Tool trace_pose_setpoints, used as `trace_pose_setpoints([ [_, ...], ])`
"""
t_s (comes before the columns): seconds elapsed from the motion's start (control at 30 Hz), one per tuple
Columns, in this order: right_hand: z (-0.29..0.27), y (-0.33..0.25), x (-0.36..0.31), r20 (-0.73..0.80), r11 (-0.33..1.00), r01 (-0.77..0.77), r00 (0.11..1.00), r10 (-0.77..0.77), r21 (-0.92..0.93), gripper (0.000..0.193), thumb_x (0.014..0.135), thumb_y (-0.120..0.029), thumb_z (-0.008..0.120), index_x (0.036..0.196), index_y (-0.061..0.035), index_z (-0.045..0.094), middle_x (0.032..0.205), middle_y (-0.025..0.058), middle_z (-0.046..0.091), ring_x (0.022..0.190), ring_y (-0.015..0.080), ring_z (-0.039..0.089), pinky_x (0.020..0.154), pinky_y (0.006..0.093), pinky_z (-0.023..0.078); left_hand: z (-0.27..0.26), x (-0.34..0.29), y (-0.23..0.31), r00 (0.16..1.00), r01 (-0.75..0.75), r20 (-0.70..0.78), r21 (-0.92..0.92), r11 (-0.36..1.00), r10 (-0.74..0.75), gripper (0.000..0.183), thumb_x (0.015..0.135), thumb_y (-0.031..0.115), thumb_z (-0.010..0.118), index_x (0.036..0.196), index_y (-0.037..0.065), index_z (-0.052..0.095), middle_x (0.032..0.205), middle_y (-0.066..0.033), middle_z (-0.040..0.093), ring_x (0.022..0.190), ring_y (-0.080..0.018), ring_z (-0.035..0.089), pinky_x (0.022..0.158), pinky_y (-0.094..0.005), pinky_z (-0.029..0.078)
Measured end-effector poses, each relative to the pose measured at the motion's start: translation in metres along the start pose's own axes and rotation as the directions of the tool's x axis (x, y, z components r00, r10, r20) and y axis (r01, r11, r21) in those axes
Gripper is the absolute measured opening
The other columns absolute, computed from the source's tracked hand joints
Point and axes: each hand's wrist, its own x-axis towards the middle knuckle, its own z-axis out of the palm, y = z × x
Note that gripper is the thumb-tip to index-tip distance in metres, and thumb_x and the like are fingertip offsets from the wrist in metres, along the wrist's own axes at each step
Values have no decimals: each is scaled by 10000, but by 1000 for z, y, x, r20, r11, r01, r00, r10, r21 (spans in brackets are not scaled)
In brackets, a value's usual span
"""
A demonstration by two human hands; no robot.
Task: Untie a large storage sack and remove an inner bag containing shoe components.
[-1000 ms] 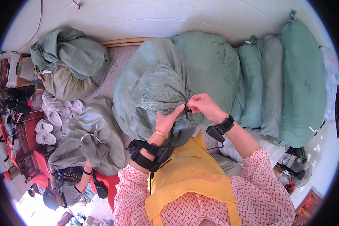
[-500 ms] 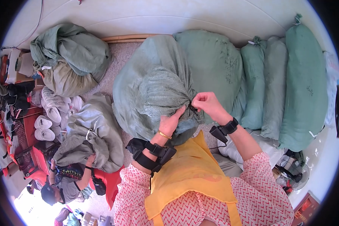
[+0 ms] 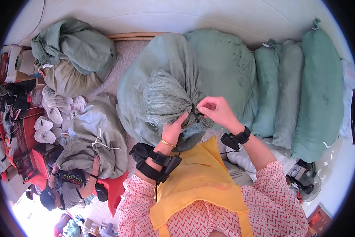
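A bulging grey-green woven sack [image 3: 161, 91] stands in front of me, its mouth gathered into a bunched neck. Around that neck runs a dark tie [image 3: 193, 110], with frayed sack edges below it. My left hand [image 3: 173, 128] is closed on the gathered neck of the sack, its thumb beside the tie and its other fingers hidden underneath. Thumb and forefinger of my right hand [image 3: 217, 112] pinch together at the right end of the tie. Dark straps with small boxes sit on both my wrists.
More filled green sacks [image 3: 319, 94] line the wall on the right. At the left are another sack pile [image 3: 77, 51], white shoes [image 3: 44, 130] and a co-worker [image 3: 65, 191] handling a grey sack [image 3: 102, 138]. A fan [image 3: 309, 185] stands at lower right.
Both my hands have shifted slightly left along with the sack's neck, and the dark tie shows more plainly. The co-worker's right-side hand has moved a little on the grey sack.
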Motion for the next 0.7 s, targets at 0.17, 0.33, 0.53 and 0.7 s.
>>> trace_pose_setpoints([
  [0.17, 19, -1, -12, -68, 981, 106, 991, -119, -162, 99, 850, -69, 755, 889, 6, 703, 759, 7, 684, 667, 55, 603, 619, 231, 503, -6, 5, -6, 989, 145, 49, -233, 962, -137, 294, 900, 78, 737, 1170, -23, 676, 1144, -50, 687, 1011, -137, 629, 909, -288, 501],
  [0.33, 33, -1, -19, -147, 972, 152, 973, -178, -177, 132, 807, -60, 787, 881, -8, 690, 746, 28, 685, 626, 64, 588, 593, 240, 492, -10, 8, -8, 988, 149, 65, -254, 956, -137, 276, 916, 84, 720, 1169, -18, 677, 1133, -44, 686, 1001, -133, 634, 899, -285, 507],
  [0.53, 39, -4, -20, -182, 919, 250, 932, -314, -306, 165, 781, -31, 781, 911, -11, 681, 742, 43, 674, 612, 86, 593, 573, 248, 492, -7, 10, -5, 989, 147, 47, -288, 946, -139, 286, 922, 96, 714, 1172, -36, 671, 1147, -63, 688, 1020, -144, 642, 905, -296, 513],
  [0.7, 30, -6, -10, -168, 916, 263, 931, -324, -304, 108, 780, -7, 744, 873, -11, 688, 734, 36, 661, 601, 87, 583, 566, 244, 483, -8, 13, 1, 992, 127, 52, -281, 951, -117, 302, 921, 103, 717, 1166, -65, 662, 1164, -94, 685, 1028, -161, 649, 900, -314, 523],
])
